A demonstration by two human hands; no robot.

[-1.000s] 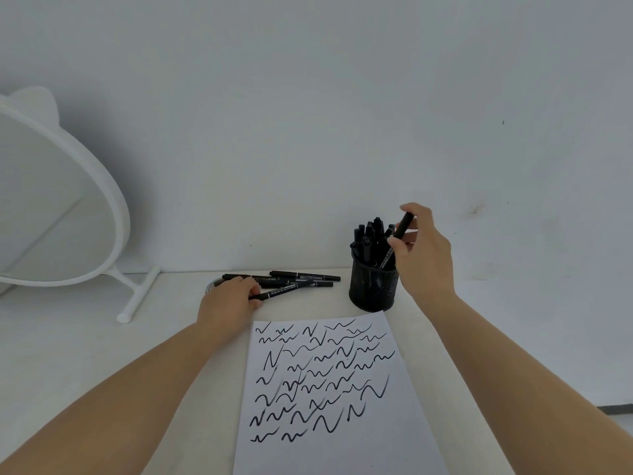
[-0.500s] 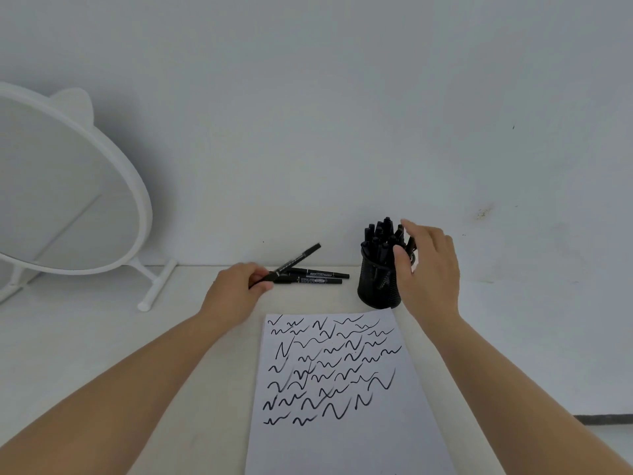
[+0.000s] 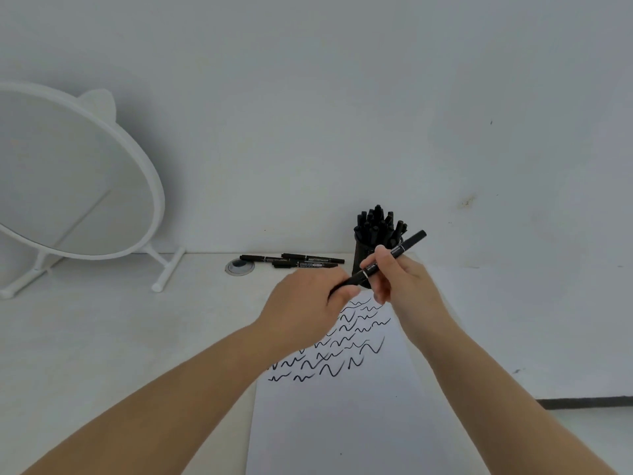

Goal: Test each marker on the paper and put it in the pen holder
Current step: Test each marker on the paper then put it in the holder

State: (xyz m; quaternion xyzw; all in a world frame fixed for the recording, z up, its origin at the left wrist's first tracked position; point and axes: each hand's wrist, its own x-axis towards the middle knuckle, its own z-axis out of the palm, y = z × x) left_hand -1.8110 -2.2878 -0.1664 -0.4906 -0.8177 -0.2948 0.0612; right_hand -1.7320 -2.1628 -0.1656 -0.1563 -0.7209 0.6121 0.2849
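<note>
Head view: both hands hold one marker (image 3: 383,262) over paper (image 3: 342,406), left (image 3: 305,303) on cap, right (image 3: 404,286) on barrel; pull straight, keep barrel steady.

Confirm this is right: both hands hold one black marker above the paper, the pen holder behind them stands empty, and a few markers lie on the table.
Not quite. The head view shows the pen holder packed with markers, not empty. The rest holds: the left hand and right hand hold one black marker above the paper, and a few markers lie on the table.
</note>
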